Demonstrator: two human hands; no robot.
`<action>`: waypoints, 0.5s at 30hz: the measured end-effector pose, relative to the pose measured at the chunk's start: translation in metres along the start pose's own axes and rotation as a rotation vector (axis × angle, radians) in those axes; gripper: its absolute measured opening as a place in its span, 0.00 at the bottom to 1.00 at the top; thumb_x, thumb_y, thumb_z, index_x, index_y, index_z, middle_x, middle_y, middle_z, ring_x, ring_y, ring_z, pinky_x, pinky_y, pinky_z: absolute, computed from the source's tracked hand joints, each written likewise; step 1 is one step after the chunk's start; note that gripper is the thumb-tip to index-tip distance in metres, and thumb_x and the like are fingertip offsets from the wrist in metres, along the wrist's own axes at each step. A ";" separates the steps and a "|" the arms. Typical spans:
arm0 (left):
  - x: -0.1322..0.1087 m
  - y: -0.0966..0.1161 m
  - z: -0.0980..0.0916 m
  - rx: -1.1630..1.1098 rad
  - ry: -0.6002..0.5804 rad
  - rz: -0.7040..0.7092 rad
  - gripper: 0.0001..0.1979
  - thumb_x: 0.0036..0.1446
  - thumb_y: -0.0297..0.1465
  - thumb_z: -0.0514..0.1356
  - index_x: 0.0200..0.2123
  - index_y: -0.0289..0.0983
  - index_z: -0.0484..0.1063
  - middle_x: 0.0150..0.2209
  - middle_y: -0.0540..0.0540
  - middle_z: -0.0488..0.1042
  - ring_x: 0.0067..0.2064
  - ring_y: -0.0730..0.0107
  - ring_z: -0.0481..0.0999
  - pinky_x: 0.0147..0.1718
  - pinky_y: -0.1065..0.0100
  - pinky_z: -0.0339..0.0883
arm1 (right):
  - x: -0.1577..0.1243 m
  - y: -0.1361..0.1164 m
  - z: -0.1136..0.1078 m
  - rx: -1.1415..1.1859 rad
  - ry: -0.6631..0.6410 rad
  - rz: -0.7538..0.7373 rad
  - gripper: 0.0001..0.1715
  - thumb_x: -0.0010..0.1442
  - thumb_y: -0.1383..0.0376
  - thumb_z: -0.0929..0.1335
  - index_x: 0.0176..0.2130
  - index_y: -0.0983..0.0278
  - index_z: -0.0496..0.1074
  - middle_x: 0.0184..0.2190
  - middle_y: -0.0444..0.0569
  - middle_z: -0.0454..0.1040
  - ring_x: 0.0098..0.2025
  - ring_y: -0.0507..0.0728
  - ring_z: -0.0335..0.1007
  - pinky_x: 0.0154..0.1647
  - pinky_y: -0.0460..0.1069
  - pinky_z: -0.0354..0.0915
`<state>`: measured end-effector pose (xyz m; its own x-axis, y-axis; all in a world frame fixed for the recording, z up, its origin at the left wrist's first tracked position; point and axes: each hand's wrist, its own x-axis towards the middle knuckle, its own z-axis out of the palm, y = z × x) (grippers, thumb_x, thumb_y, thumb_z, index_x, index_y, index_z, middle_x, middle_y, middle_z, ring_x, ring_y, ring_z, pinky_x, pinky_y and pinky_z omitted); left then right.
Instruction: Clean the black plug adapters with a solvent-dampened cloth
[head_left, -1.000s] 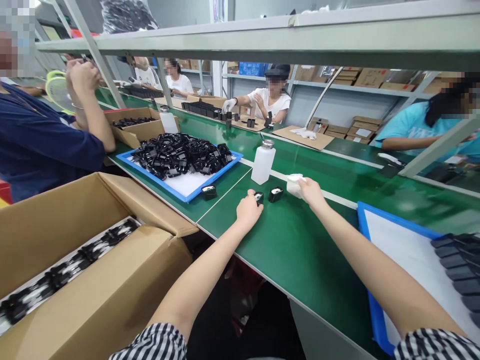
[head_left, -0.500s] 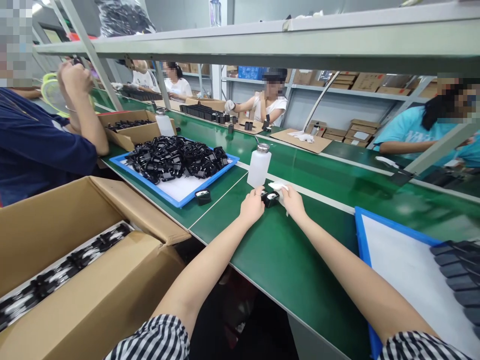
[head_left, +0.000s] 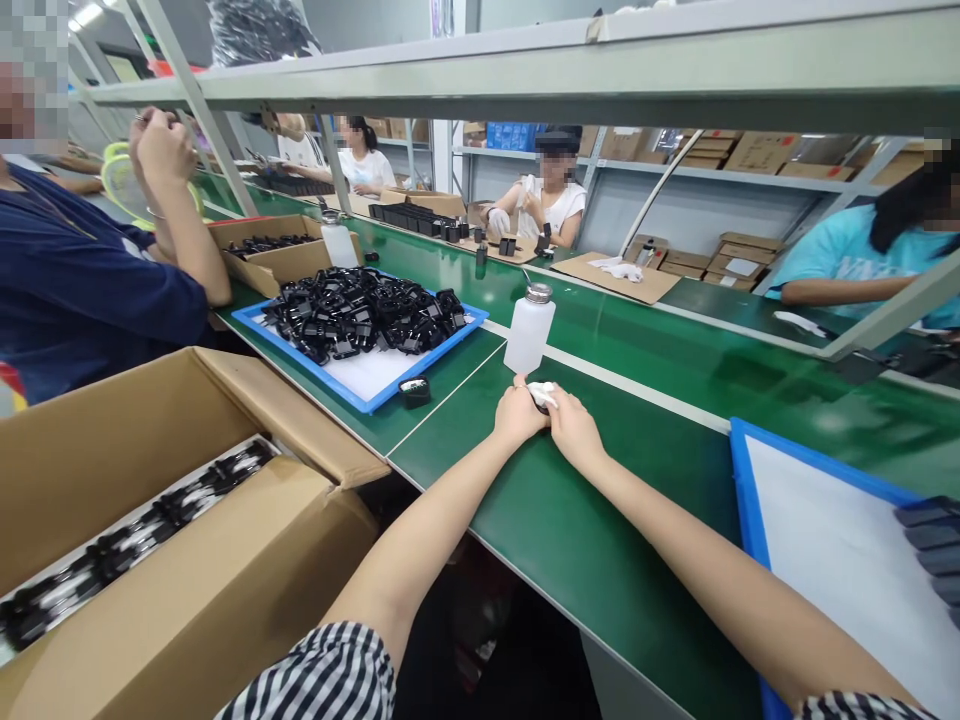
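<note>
My left hand (head_left: pixel 518 416) is closed around a small black plastic part (head_left: pixel 541 408), mostly hidden by the fingers. Against the part's top, my right hand (head_left: pixel 577 428) presses a bunched white cloth (head_left: pixel 541 392). Both hands meet low over the green work surface (head_left: pixel 600 560). Just behind them stands a white plastic bottle (head_left: pixel 529 335) with a metal cap. To their left, a single black part (head_left: pixel 414 391) with a pale top sits on the surface.
A blue-rimmed tray (head_left: pixel 367 403) heaped with black parts lies left; another blue-rimmed tray (head_left: pixel 742 480) is at right. An open cardboard box (head_left: pixel 247 560) stands front left. A shelf beam (head_left: pixel 525 75) crosses overhead. A co-worker (head_left: pixel 90 270) sits at left, others opposite.
My right hand has come in with the white cloth onto the black part, which is now mostly covered. The co-worker opposite has drawn the hands together. The view has shifted slightly.
</note>
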<state>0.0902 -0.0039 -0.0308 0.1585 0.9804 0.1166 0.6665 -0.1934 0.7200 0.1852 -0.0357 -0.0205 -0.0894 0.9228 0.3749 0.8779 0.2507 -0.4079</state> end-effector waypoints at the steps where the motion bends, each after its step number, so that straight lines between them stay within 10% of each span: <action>1: 0.000 -0.001 0.000 0.006 -0.010 0.008 0.33 0.39 0.33 0.57 0.49 0.31 0.46 0.38 0.39 0.66 0.41 0.62 0.66 0.34 0.69 0.60 | -0.003 -0.002 0.003 0.019 0.013 -0.042 0.16 0.53 0.68 0.53 0.39 0.67 0.62 0.39 0.56 0.65 0.41 0.60 0.60 0.37 0.52 0.58; 10: -0.004 -0.006 -0.011 0.078 -0.103 0.054 0.24 0.42 0.37 0.54 0.43 0.34 0.55 0.35 0.41 0.67 0.37 0.63 0.68 0.34 0.66 0.61 | -0.018 -0.008 -0.039 0.420 -0.249 0.180 0.16 0.47 0.57 0.56 0.30 0.65 0.63 0.28 0.51 0.68 0.33 0.59 0.63 0.34 0.52 0.59; 15: -0.037 -0.018 -0.036 0.063 -0.257 0.292 0.38 0.28 0.40 0.62 0.45 0.33 0.53 0.39 0.41 0.65 0.41 0.61 0.65 0.36 0.66 0.61 | -0.015 0.025 -0.059 0.370 -0.306 0.504 0.25 0.42 0.53 0.59 0.38 0.66 0.61 0.36 0.55 0.67 0.36 0.63 0.63 0.33 0.54 0.61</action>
<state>0.0465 -0.0350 -0.0238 0.5200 0.8442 0.1300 0.6083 -0.4728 0.6375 0.2359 -0.0605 0.0128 0.1109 0.9801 -0.1644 0.6344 -0.1971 -0.7475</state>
